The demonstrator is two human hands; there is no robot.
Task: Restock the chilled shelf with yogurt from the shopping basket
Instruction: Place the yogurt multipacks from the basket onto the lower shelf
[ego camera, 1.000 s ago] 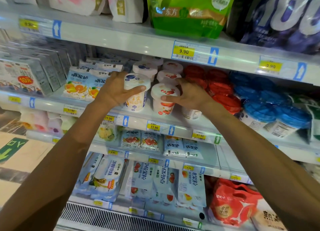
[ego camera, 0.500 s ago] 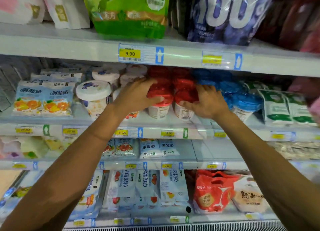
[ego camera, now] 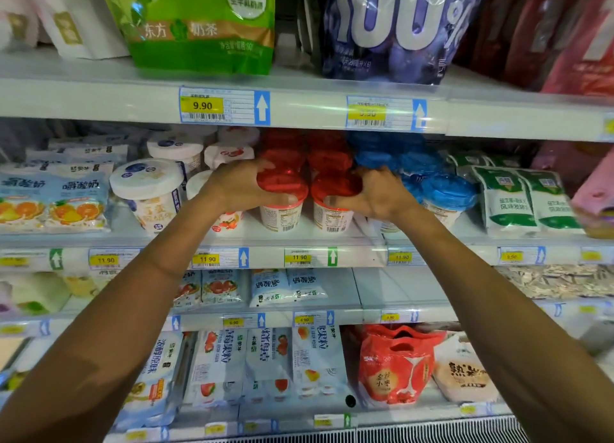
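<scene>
Left hand [ego camera: 244,187] and right hand [ego camera: 377,195] each clasp a red-lidded yogurt cup [ego camera: 282,211] on the chilled shelf [ego camera: 358,253], seemingly seating them; next, likely letting go for more

A: Middle shelf [ego camera: 252,236], front centre?
B: Two red-lidded cups [ego camera: 282,215] side by side, nearly touching; left hand [ego camera: 239,187] and right hand [ego camera: 375,193] wrapped over them. No passage between.
A: Flanks?
B: White-lidded cups [ego camera: 146,180] close left; blue-lidded cups [ego camera: 447,192] close right, green pouches [ego camera: 525,200] beyond.
A: Open room?
B: Narrow bare strip along the front edge; headroom over front cups under the upper shelf [ego camera: 315,110]; bare patch, lower shelf [ego camera: 398,286], right part.
</scene>
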